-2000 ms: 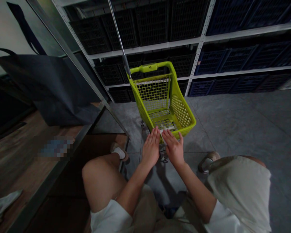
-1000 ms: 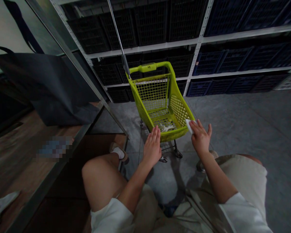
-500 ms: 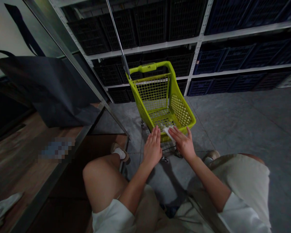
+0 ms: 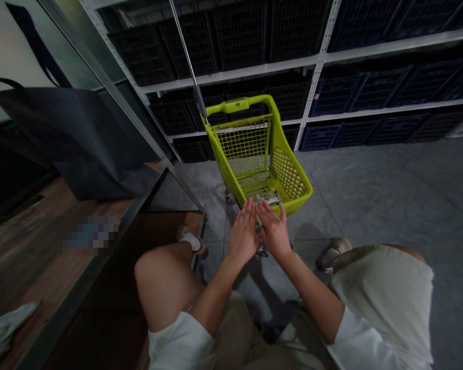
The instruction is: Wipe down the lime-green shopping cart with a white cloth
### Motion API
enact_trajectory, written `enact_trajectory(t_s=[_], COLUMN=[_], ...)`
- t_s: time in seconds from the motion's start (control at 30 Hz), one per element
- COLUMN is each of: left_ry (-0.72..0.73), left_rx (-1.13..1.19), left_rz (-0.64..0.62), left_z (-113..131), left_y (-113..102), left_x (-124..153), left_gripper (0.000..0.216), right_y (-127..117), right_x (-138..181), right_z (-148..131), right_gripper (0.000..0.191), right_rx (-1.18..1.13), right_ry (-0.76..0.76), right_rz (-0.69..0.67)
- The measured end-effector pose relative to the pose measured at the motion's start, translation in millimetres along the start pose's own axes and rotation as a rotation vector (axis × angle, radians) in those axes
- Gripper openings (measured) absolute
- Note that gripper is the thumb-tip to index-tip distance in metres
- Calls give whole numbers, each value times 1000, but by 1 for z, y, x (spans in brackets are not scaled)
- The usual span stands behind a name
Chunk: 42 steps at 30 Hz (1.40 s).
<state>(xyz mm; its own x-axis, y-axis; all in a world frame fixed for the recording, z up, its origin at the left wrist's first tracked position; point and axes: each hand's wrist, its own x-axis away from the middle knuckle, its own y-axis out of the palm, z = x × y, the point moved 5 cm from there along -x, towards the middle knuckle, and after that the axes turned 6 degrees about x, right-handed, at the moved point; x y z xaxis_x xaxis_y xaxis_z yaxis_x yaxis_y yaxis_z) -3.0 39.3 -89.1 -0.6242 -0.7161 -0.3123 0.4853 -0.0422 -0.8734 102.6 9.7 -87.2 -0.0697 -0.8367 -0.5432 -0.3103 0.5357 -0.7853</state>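
A lime-green plastic shopping cart (image 4: 287,134) stands in front of my legs, its open basket facing up and its near rim under my hands. My left hand (image 4: 244,231) lies on that rim with straight fingers side by side; I see nothing held in it. Right beside it, my right hand (image 4: 274,228) rests with its fingers over the rim, thumb apart. Only a pale sliver of a white cloth (image 4: 259,222) shows under the right fingers; they hide the rest. A slim metal pole (image 4: 185,51) rises from the cart's far left corner.
Behind the cart, a white metal rack (image 4: 316,77) holds black crates (image 4: 241,38) and blue crates (image 4: 374,90). To the left is a wooden-topped bench (image 4: 42,221) with a metal frame, carrying a dark bag (image 4: 92,144), a blurred-out item and a pale glove-like cloth (image 4: 11,324).
My right hand has slid left along the near rim, up against my left hand. The white cloth, plainly visible before, is now mostly covered. My left hand has barely moved.
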Motion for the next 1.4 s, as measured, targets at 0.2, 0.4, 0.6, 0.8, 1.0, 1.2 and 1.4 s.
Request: enact_trajectory(t_s=[0.2,0.4,0.6,0.8,1.0,1.2,1.4], left_ry=[7,5,11,-5,-4,12,14], left_rx=[-47,-56,-19,-9,-48,-47,-10], left_rz=[-2,-26,-15,7,-16,-26,0], left_z=[2,2,4,2,4,3,5], left_y=[-3,0,2,1,-5,-3,2], left_x=[1,-1,-2,-1,-1,-2,-2], left_gripper=[96,93,94,90,96,98,99], right_y=[-15,-45,-24,3,-19,-39,-12], right_x=[9,17,8,1,11,15,7], right_z=[38,147,87,-3,66,144,52], right_gripper=[69,68,60,67,67,58,62], right_rx=[113,262,167,8,135,215,83], right_ry=[-127,83,201,-16,-58,211,150], right_rz=[-35,128,138,-9,2,182,93])
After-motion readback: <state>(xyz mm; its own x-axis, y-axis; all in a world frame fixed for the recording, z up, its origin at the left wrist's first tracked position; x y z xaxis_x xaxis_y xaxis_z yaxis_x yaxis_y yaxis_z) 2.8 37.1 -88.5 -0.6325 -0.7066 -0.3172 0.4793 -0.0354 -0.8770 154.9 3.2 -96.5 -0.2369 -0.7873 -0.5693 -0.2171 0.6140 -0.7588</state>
